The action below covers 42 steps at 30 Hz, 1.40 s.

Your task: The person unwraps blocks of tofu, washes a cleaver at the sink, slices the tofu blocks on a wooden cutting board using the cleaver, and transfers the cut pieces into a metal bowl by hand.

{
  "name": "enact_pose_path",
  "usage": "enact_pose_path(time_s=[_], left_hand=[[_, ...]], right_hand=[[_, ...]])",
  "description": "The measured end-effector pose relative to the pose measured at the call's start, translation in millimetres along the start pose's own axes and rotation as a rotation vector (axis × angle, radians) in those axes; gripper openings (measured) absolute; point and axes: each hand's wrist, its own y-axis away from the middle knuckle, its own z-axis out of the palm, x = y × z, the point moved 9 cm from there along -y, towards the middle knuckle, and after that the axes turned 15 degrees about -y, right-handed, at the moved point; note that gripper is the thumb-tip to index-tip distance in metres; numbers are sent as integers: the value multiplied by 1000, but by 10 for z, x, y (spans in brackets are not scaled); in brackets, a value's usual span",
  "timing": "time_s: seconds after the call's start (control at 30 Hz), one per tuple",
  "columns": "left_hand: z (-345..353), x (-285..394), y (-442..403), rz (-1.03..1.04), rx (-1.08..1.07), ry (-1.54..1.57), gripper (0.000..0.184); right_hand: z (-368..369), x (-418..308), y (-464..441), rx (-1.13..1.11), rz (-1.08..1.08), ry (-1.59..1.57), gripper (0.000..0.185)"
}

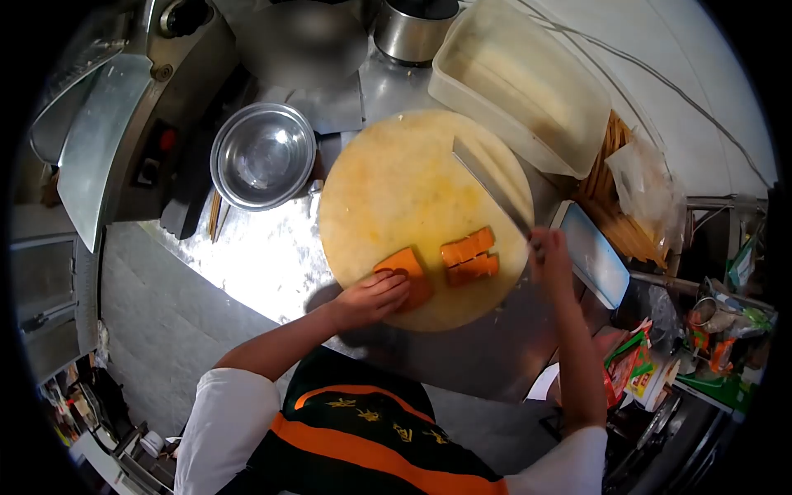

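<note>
On the round cutting board (388, 173) lies a large orange block (417, 285), which looks like carrot or pumpkin. My left hand (373, 299) rests on its left side, fingers curled together against it. To the right of that block sit several cut orange pieces (469, 256), grouped close together. My right hand (551, 254) is closed around the handle of a kitchen knife (493, 188) at the board's right edge. The blade points up and left over the board, apart from the orange food.
A steel bowl (264, 157) stands left of the board. Behind it are a large plastic tub (528, 82) and a metal pot (412, 33). A blue-rimmed white tray (592, 256) and bundled wooden skewers (615, 214) lie to the right. A slicing machine (124, 140) stands far left.
</note>
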Motion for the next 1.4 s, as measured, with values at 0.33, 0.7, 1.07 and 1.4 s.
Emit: enact_pose_path(time_s=[0.33, 0.7, 1.07, 1.4], left_hand=[[40, -41, 102, 30, 28, 70, 28], [92, -28, 81, 107, -25, 46, 24], [124, -24, 90, 119, -32, 37, 22], [148, -25, 112, 137, -14, 53, 19]], right_hand=[[850, -1088, 1373, -93, 370, -157, 27], [942, -1250, 1339, -95, 68, 123, 27], [980, -1205, 1344, -124, 99, 141, 23], [1093, -1123, 1331, -228, 136, 134, 31]])
